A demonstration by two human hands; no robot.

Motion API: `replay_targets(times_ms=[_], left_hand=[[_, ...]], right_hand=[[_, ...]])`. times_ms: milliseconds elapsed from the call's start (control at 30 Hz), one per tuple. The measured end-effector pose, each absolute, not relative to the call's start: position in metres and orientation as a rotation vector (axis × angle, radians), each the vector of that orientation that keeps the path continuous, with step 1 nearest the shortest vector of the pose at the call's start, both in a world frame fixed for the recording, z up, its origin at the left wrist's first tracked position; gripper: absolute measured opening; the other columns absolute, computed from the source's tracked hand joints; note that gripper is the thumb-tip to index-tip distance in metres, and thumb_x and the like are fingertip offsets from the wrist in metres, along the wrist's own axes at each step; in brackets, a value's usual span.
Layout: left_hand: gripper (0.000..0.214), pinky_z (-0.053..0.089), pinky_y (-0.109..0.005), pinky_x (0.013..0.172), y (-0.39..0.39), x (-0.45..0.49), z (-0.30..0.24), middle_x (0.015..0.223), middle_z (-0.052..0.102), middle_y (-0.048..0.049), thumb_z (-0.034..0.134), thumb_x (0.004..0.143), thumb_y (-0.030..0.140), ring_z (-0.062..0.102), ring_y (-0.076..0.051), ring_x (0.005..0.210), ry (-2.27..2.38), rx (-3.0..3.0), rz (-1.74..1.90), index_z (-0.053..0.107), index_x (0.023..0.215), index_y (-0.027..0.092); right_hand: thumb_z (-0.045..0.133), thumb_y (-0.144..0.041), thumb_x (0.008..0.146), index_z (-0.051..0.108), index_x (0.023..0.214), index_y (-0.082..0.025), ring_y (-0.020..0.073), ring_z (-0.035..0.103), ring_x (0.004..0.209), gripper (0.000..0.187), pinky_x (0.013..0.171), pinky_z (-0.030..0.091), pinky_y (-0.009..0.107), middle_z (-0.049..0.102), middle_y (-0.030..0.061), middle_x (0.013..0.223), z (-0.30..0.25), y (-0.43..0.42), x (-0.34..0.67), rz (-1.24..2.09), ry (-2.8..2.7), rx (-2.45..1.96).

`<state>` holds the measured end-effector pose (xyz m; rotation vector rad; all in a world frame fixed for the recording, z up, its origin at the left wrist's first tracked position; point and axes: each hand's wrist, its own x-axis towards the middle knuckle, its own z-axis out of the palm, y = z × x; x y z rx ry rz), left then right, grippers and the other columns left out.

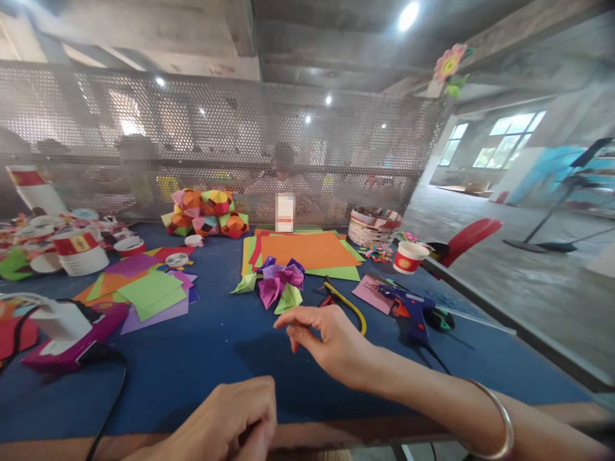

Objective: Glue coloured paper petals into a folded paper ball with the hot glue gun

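Note:
My right hand hovers over the blue table, fingers loosely curled with the thumb and forefinger stretched toward a folded paper flower in purple and green; it holds nothing that I can see. A bangle sits on that wrist. My left hand rests at the table's near edge, curled into a loose fist; whether anything is inside is hidden. Yellow-handled scissors lie just beyond my right hand.
A blue glue gun lies to the right. Orange and green paper sheets, a loose paper stack, paper cups, a basket and folded paper balls stand around. A mesh screen backs the table, with people behind.

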<state>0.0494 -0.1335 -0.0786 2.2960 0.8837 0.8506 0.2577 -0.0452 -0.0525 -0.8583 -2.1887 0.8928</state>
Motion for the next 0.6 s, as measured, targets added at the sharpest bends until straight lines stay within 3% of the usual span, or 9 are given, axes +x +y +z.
replay_targets(times_ms=[133,233,333,433,500,600], left_hand=[[0.035,0.03,-0.024,0.05,-0.127,0.044,-0.068,0.058,0.048,0.004,0.038,0.102,0.024,0.043,-0.01,0.051,0.89,2.39,0.84,0.036,0.068,0.022],[0.036,0.036,-0.021,0.054,-0.118,0.039,-0.057,0.058,0.053,0.0044,0.046,0.101,0.022,0.051,-0.009,0.055,0.859,2.377,0.693,0.046,0.065,0.021],[0.019,0.048,-0.019,0.072,-0.115,0.037,-0.045,0.086,0.07,0.0018,0.052,0.091,0.008,0.065,-0.011,0.078,0.829,2.346,0.607,0.063,0.089,0.023],[0.03,0.052,-0.022,0.085,-0.108,0.037,-0.035,0.107,0.071,-0.0004,0.054,0.088,0.005,0.068,-0.013,0.092,0.841,2.357,0.621,0.066,0.106,0.026],[0.02,0.053,-0.021,0.08,-0.096,0.037,-0.031,0.104,0.071,-0.0013,0.054,0.091,0.01,0.068,-0.012,0.087,0.901,2.342,0.731,0.068,0.096,0.024],[0.015,0.054,-0.022,0.071,-0.067,0.033,-0.026,0.101,0.073,-0.004,0.056,0.092,0.021,0.069,-0.016,0.09,1.125,2.28,0.899,0.071,0.092,0.022]], right_hand=[[0.041,-0.026,0.102,0.071,0.113,-0.018,0.0096,0.041,0.047,0.033,0.05,0.033,0.022,0.048,-0.006,0.055,-0.051,-0.065,0.262,0.905,-2.292,-0.855],[0.044,-0.028,0.103,0.072,0.111,-0.019,0.0105,0.047,0.052,0.03,0.055,0.037,0.023,0.054,-0.004,0.061,-0.051,-0.067,0.264,0.835,-2.358,-0.844],[0.043,-0.02,0.1,0.07,0.112,-0.018,0.0139,0.057,0.063,0.029,0.065,0.044,0.026,0.061,-0.0005,0.069,-0.049,-0.056,0.267,0.705,-2.394,-0.757],[0.051,-0.01,0.088,0.066,0.115,-0.016,0.0206,0.064,0.095,0.032,0.085,0.05,0.033,0.07,0.0095,0.102,-0.049,-0.033,0.271,0.506,-2.364,-0.725],[0.055,-0.012,0.087,0.064,0.117,-0.016,0.0223,0.064,0.101,0.032,0.087,0.051,0.036,0.068,0.0127,0.115,-0.049,-0.013,0.273,0.486,-2.276,-0.87],[0.053,-0.018,0.094,0.065,0.112,-0.015,0.0204,0.066,0.094,0.022,0.083,0.052,0.034,0.071,0.0113,0.107,-0.05,0.017,0.273,0.551,-2.175,-1.076]])
